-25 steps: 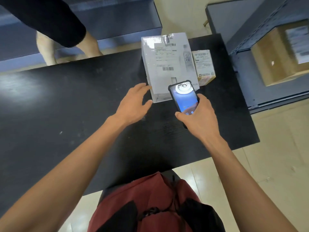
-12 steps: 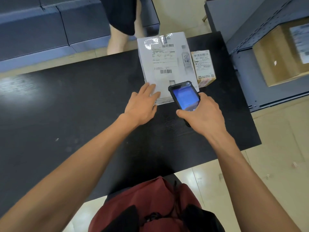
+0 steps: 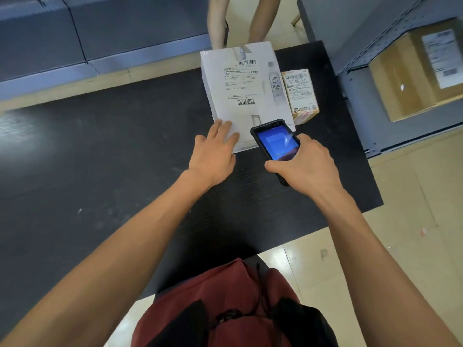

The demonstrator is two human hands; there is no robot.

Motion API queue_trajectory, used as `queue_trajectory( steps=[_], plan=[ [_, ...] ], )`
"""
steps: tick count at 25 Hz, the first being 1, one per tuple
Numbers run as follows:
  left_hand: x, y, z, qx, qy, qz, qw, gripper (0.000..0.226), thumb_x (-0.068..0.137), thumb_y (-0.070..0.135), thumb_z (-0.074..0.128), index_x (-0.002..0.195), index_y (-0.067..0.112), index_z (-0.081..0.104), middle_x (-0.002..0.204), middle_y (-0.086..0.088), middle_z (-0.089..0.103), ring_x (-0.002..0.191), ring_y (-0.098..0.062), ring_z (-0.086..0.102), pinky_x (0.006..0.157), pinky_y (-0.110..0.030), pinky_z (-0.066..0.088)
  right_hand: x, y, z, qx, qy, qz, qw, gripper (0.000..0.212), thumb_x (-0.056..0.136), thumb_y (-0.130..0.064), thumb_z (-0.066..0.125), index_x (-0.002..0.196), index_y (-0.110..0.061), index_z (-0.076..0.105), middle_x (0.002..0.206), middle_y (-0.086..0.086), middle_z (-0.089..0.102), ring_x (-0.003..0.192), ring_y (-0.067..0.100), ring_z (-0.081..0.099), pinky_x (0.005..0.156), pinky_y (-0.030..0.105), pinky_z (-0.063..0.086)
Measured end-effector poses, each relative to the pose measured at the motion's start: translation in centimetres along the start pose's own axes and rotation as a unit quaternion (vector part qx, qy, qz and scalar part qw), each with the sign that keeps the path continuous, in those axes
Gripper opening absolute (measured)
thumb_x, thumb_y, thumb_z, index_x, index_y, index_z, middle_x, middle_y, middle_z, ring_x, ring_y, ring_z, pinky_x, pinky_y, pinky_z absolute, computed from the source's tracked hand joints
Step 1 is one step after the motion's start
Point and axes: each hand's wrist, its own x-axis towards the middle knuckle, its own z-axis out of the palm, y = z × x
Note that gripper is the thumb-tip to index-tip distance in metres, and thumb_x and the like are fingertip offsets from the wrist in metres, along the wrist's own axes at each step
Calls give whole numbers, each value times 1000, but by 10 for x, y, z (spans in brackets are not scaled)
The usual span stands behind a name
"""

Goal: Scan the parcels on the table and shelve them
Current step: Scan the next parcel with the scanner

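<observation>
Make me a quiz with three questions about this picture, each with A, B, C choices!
1. Where is the small brown box?
A. right of the white parcel
B. on top of it
C. on the floor

2. How many parcels lie on the table?
A. one
B. two
C. five

3. What is the left hand doing?
A. making a fist
B. resting flat on the white parcel
C. holding the scanner

Answers:
1 A, the box sits beside the parcel's right edge.
2 B, just the white one and the brown one.
3 B, its fingers lie straight on the parcel's near corner; the right hand holds the scanner.
</observation>
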Motion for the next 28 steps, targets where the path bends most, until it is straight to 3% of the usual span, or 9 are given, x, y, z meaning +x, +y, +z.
queue_trajectory(
  steps=[6,10,14,21,28],
  plan=[
    [-2,-3,-1,-32,-6,7,999,56,101,34,50,154,21,38,167,-8,19,156,-30,10,106,-54,38,-7,5,6,13,14,-3,1000,49,64,-52,76,95,-22,53,99,-5,57,83,14,58,64,34,45],
    [-16,-3,-15,-142,91,-19,985,39,100,27,53,137,20,61,153,-4,49,142,-27,41,104,-51,43,-10,14,15,7,7,-32,999,68,69,-47,80,123,-19,51,108,-1,53,93,19,57,70,35,48],
    [-51,-11,-17,-230,167,-70,956,33,97,21,57,128,18,67,136,1,64,125,-24,55,100,-45,48,-17,25,36,5,-16,-59,998,86,71,-42,82,143,-19,40,119,0,51,108,20,55,80,42,54],
    [-115,-32,0,-248,173,-172,937,30,98,26,59,127,24,67,132,7,66,124,-18,56,104,-35,44,-29,18,98,-4,-56,-154,986,94,71,-44,84,146,-22,33,129,1,49,114,17,48,90,43,53],
    [-154,-57,5,-265,171,-223,922,30,98,26,59,127,24,67,132,9,66,126,-15,55,104,-30,42,-43,-23,184,-4,-105,-181,978,104,74,-46,84,153,-18,23,136,5,44,123,23,47,95,44,53]
  ],
)
